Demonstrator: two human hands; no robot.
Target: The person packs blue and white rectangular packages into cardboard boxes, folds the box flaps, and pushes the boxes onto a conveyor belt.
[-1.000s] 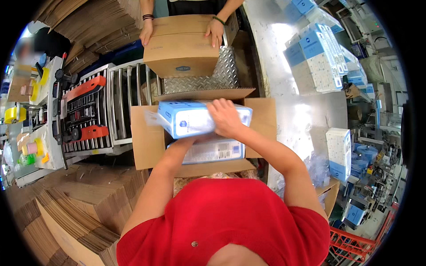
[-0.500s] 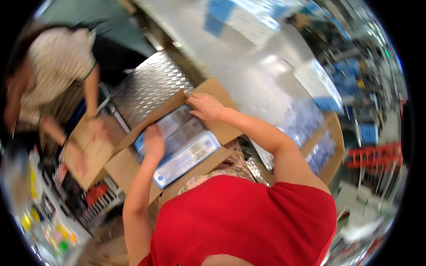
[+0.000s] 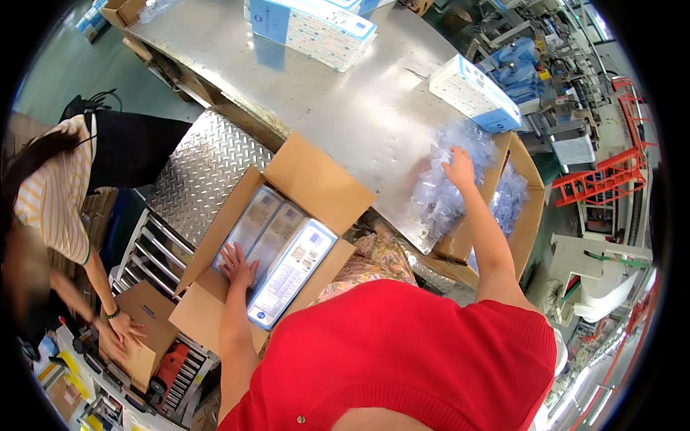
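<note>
An open cardboard carton (image 3: 316, 172) sits in front of me with its flaps spread out. Inside it, several flat blue-and-white packs (image 3: 293, 276) stand side by side. My left hand (image 3: 238, 267) rests on the packs at the carton's left side, fingers spread. Over on the right, my right hand (image 3: 458, 169) is at a heap of crumpled clear plastic pieces (image 3: 437, 197) on the metal table. Its thumb and fingers look apart, touching the heap; whether a piece is between them is hard to make out.
Beside the heap stands a cardboard box (image 3: 533, 205) holding more plastic pieces. White-and-blue boxes (image 3: 313, 32) stand on the metal table (image 3: 338, 108). At left, a co-worker's hands (image 3: 122, 334) press on another carton (image 3: 147, 305) by a roller conveyor (image 3: 162, 244).
My right hand has left the carton's far flap and moved right to the plastic heap. My left hand stays on the packs. The view has shifted, and the co-worker's carton appears lower.
</note>
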